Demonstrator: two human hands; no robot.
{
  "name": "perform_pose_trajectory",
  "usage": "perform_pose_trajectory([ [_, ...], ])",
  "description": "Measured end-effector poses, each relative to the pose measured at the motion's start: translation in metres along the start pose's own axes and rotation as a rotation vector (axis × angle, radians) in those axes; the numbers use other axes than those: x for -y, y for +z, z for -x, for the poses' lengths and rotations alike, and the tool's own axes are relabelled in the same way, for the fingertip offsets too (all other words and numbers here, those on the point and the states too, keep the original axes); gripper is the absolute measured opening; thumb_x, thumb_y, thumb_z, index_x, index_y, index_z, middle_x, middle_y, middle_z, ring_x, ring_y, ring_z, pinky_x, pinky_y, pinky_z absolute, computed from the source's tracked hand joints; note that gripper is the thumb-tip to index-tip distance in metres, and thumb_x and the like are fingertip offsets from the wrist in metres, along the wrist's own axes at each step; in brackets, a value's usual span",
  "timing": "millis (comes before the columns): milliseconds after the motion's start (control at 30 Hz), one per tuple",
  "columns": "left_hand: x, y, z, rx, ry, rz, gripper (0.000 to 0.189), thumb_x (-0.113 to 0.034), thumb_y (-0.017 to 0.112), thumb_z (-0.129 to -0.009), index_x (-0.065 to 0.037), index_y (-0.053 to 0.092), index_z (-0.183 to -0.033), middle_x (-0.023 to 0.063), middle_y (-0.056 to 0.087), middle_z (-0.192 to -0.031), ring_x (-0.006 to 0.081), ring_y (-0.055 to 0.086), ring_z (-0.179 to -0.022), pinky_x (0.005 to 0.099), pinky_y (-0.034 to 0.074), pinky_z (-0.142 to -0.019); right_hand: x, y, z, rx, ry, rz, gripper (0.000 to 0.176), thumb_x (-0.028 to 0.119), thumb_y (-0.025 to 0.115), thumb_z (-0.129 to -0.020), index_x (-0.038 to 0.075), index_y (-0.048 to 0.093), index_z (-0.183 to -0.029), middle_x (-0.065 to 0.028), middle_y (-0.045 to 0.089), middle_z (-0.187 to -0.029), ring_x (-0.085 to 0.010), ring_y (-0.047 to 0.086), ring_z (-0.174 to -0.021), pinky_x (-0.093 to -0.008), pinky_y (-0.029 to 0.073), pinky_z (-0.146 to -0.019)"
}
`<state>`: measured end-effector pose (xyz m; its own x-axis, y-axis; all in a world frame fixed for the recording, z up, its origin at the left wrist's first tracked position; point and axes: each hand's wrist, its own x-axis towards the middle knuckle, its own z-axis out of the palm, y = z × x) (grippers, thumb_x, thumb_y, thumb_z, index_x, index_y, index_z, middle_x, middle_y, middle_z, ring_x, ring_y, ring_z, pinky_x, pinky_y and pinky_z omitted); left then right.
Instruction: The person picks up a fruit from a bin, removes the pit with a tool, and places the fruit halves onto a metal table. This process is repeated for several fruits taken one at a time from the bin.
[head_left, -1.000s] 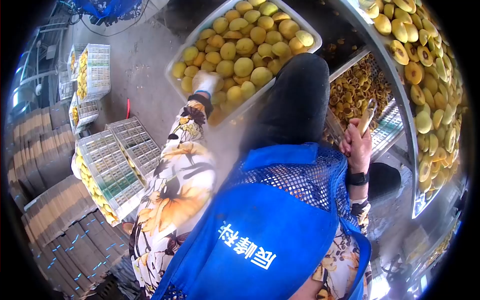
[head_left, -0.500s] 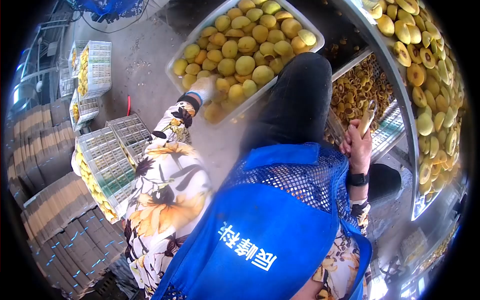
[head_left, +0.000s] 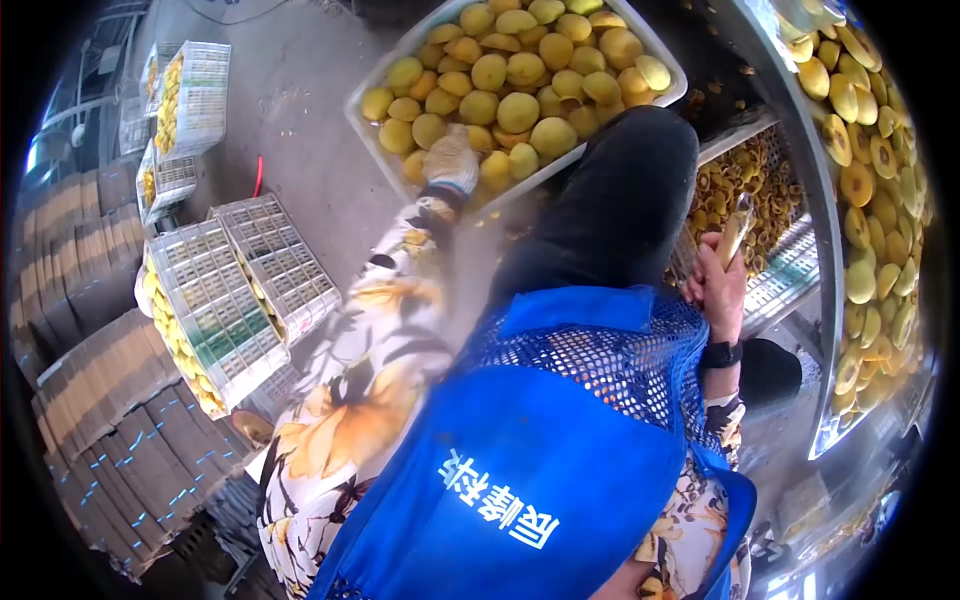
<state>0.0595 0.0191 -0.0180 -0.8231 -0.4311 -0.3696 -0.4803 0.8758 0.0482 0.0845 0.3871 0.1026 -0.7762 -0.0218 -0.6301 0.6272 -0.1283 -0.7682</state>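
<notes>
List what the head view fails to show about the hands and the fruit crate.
Head view:
1. Left hand: motion blur hides whether it grips anything.
2. Tool in right hand: too small to identify.
3. Crate: near corner hidden behind the dark trouser leg.

Whole yellow fruits [head_left: 517, 110], a few tinged orange, lie heaped in a pale crate [head_left: 385, 60] at the upper middle of the frame. A slim tool [head_left: 737, 222] stands nearly upright right of centre, gripped low by the right hand [head_left: 715, 285].
</notes>
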Motion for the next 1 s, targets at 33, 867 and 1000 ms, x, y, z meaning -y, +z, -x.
perform_pose_trajectory([
  [33, 0.000, -0.007, -0.002, 0.046, 0.043, -0.033, 0.044, -0.038, 0.056, -0.080, -0.003, 0.048, -0.105, 0.0201, 0.062, -0.090, 0.0356, 0.059, -0.089, 0.0438, 0.046, -0.075, 0.001, 0.001, -0.001, 0.015, -0.012, 0.001, 0.015, 0.007, 0.050, -0.085, 0.002, 0.045, -0.098, -0.0018, 0.040, -0.057, -0.0073, 0.033, -0.036, -0.0227, 0.032, -0.033],
  [867, -0.082, -0.078, 0.004, -0.013, 0.365, -0.186, 0.023, -0.021, 0.045, -0.084, -0.011, 0.055, -0.103, 0.0158, 0.061, -0.096, 0.0312, 0.060, -0.090, 0.0441, 0.049, -0.070, 0.018, -0.021, 0.030, -0.113, -0.112, -0.076, 0.012, 0.006, 0.052, -0.083, 0.003, 0.048, -0.094, 0.0012, 0.044, -0.057, -0.0056, 0.038, -0.037, -0.0210, 0.035, -0.034],
  [1000, -0.132, -0.031, -0.032, -0.104, 0.579, -0.120, 0.021, -0.016, 0.047, -0.083, -0.013, 0.055, -0.102, 0.0124, 0.059, -0.097, 0.0306, 0.060, -0.089, 0.0434, 0.049, -0.070, 0.010, -0.028, 0.030, -0.151, -0.114, -0.163, 0.014, 0.005, 0.051, -0.083, 0.002, 0.046, -0.095, 0.0004, 0.042, -0.056, -0.0057, 0.036, -0.037, -0.0216, 0.033, -0.035],
])
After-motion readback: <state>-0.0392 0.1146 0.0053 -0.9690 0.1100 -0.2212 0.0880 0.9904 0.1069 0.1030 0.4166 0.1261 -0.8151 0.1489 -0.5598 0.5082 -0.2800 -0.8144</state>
